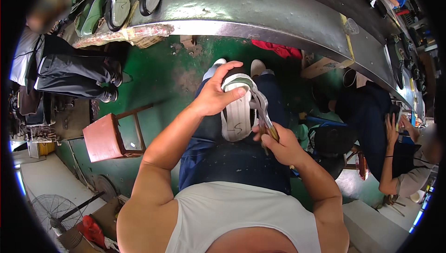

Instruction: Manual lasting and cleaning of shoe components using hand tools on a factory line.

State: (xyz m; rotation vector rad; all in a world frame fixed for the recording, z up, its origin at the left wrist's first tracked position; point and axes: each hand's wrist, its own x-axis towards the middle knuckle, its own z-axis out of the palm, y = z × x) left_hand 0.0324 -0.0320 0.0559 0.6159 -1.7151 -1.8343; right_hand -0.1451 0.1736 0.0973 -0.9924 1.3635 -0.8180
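A shoe (pixel 236 119) lies sole side up over my lap, with a pale bottom board, a hand-drawn mark, and dark and green material round one end. My left hand (pixel 214 94) is closed round the far end of the shoe, its thumb pressed on the bottom. Metal lasting pincers (pixel 261 107) sit in my right hand (pixel 281 147), the fingers wrapped round the handles. The head of the pincers is at the right edge of the shoe, close to my left thumb; whether the jaws grip the material I cannot tell.
Ahead runs a long metal bench (pixel 241 9) with several shoe parts (pixel 120 9) at its left. A reddish stool (pixel 103 137) stands to my left, a fan (pixel 53 211) behind it. One person stands at far left; another sits at right. Red cloth (pixel 276 49) lies under the bench.
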